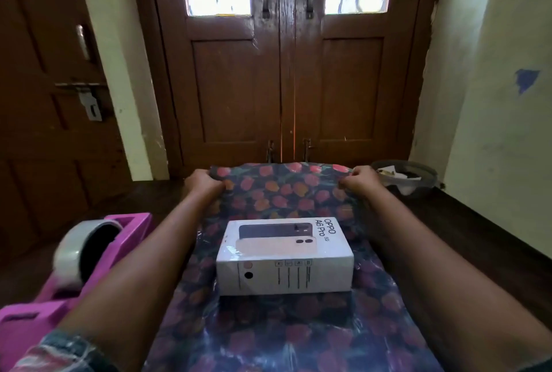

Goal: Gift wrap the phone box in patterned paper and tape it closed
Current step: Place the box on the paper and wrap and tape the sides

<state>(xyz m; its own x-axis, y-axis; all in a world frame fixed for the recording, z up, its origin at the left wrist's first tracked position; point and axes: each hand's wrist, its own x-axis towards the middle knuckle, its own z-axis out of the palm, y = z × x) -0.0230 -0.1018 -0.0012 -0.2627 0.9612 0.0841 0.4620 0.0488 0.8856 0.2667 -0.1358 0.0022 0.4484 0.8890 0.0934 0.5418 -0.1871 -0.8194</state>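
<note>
Reaching forward with both bare forearms, one along each side of the phone box [283, 255]. Gripping the far edge of the patterned paper [286, 195] near its left corner with the left hand [203, 182], knuckles up, fingers curled over the edge. Pinching the same edge near its right corner with the right hand [360, 182], fingers likewise curled round the paper. Holding that edge, it seems, slightly raised off the dark wooden surface [478, 237].

Just beside the left forearm: a pink tape dispenser [125, 231] loaded with a tape roll [74, 249], blurred and close to the camera. Past the right hand, by the pale wall: a dark round bowl [424, 176] with white scraps inside, too small to tell further. Beyond the paper's far edge: a brown double door [239, 88] with two bright glass panes. At the bottom left corner, a strip of patterned sleeve [59, 350].

Lying flat on the paper, between the forearms and nearer the camera than the hands: the phone box, white and glossy. Printed with two phones on top, "OPPO A6 Pro" along the right side, and small icons and lines on the near face. Bare of paper on every visible face. Beneath it, dark paper with red and orange flowers, shiny, lightly creased, spread from the bottom of the view up to the hands.
</note>
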